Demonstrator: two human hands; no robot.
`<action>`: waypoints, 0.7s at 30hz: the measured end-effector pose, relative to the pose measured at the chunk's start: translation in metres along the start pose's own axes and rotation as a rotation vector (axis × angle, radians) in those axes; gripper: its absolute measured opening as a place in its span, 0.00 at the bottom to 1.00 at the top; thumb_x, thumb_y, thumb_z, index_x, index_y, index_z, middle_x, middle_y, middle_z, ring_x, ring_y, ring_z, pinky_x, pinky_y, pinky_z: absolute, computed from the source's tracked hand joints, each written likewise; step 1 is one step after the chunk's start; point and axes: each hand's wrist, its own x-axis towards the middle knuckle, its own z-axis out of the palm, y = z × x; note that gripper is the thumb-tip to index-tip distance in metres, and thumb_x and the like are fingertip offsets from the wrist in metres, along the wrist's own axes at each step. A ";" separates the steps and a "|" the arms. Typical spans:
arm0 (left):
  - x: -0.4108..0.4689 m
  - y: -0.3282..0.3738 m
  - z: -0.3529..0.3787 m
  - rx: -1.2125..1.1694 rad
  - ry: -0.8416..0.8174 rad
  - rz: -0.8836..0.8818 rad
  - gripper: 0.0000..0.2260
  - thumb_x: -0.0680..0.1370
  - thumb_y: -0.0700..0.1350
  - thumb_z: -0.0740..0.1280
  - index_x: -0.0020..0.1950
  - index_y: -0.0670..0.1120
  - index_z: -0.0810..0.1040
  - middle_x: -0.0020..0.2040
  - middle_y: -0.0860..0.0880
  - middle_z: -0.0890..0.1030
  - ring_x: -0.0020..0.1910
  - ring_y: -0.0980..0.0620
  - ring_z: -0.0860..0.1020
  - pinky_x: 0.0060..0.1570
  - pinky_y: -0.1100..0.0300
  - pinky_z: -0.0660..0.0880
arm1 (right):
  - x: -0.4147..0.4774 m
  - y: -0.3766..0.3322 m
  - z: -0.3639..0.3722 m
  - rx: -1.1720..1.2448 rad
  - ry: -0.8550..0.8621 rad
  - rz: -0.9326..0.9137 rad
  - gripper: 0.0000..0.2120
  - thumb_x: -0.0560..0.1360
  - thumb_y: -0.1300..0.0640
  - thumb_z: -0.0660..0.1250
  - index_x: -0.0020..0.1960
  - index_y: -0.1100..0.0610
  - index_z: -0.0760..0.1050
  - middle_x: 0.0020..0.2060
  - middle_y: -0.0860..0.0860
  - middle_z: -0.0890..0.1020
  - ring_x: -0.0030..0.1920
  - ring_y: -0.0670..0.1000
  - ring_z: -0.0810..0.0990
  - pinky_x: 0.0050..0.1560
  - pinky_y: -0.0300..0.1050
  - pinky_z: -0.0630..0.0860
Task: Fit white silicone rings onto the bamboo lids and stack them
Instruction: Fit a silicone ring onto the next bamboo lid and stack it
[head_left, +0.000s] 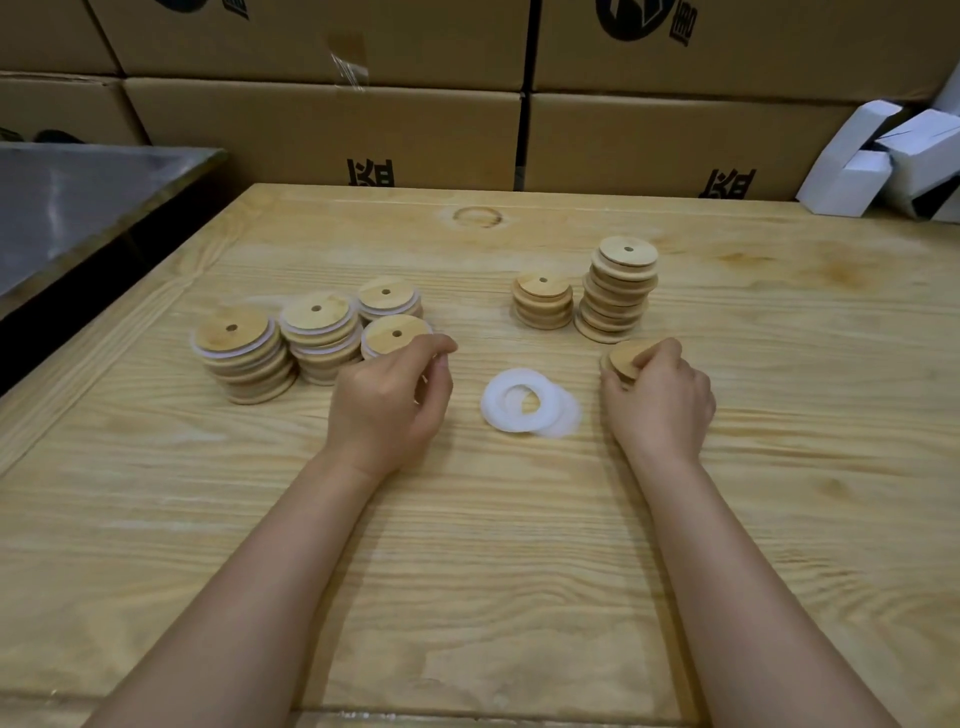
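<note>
Wooden table (519, 545) set before stacked cartons (322, 130), with a steel bench (78, 208) at left. From my remote station, the rings (493, 408) lie flat in a small overlapping pile between the two hands, near both. The right hand (660, 405) curls its fingers round a few lids (623, 358), held tilted on edge just in front of the bare stacks (615, 296). The left hand (387, 400) is curled, with its fingertips at the rim of the nearest ringed stack (382, 338); I cannot tell whether it pinches anything. I judge the coming move to be a short inward reach to the rings. Bare table surrounds them, the stacks stand behind, and the near edge is well apart.
</note>
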 end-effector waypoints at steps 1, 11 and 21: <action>0.000 0.000 -0.001 -0.012 -0.014 -0.042 0.10 0.75 0.41 0.61 0.45 0.39 0.81 0.27 0.49 0.78 0.23 0.50 0.75 0.23 0.58 0.72 | 0.000 0.000 0.000 0.000 0.003 -0.006 0.17 0.73 0.50 0.68 0.55 0.59 0.70 0.55 0.58 0.77 0.61 0.61 0.70 0.61 0.53 0.64; 0.001 0.003 0.007 -0.553 -0.185 -0.581 0.06 0.79 0.41 0.64 0.45 0.46 0.79 0.30 0.50 0.80 0.24 0.54 0.76 0.26 0.63 0.72 | -0.023 -0.034 -0.007 0.577 0.030 -0.392 0.27 0.66 0.51 0.75 0.61 0.57 0.71 0.54 0.47 0.73 0.58 0.49 0.71 0.58 0.40 0.67; 0.008 0.012 0.008 -1.115 -0.349 -0.872 0.07 0.76 0.42 0.65 0.52 0.41 0.78 0.35 0.48 0.83 0.34 0.52 0.81 0.32 0.59 0.80 | -0.034 -0.042 0.000 0.442 -0.092 -0.835 0.31 0.65 0.52 0.77 0.63 0.62 0.72 0.58 0.53 0.77 0.59 0.53 0.74 0.63 0.42 0.65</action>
